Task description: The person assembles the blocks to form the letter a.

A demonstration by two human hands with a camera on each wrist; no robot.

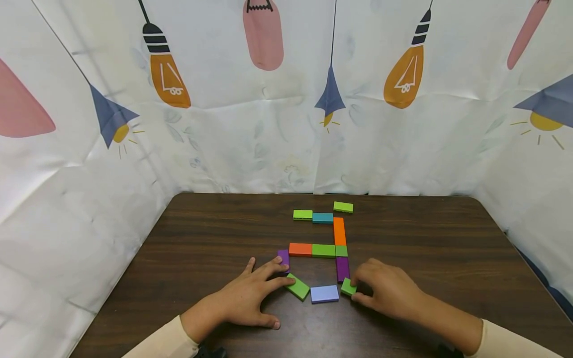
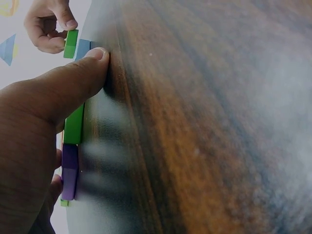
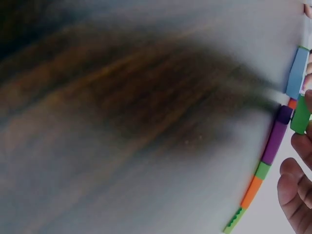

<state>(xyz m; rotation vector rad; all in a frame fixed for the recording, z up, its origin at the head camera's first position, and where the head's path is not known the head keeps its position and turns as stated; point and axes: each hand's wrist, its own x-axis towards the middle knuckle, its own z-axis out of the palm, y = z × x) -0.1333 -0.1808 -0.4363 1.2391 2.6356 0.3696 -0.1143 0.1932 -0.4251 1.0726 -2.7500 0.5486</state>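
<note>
My right hand (image 1: 388, 289) pinches a small green block (image 1: 348, 287) between thumb and fingers, just below a purple block (image 1: 342, 269). In the right wrist view, that green block (image 3: 301, 115) is beside the purple block's end. My left hand (image 1: 250, 298) lies spread, its index fingertip at a longer green block (image 1: 298, 288) and another fingertip by a second purple block (image 1: 283, 257). Between the hands a pale blue block (image 1: 324, 294) lies flat, its left end close to the longer green block.
Beyond the hands, red-orange (image 1: 300, 249), green (image 1: 324, 250) and orange (image 1: 339, 231) blocks join in a line that turns away. Farther back lie a teal block (image 1: 323, 218) and lime blocks (image 1: 303, 215). A patterned curtain (image 1: 286, 134) hangs behind the dark wooden table (image 1: 215, 238).
</note>
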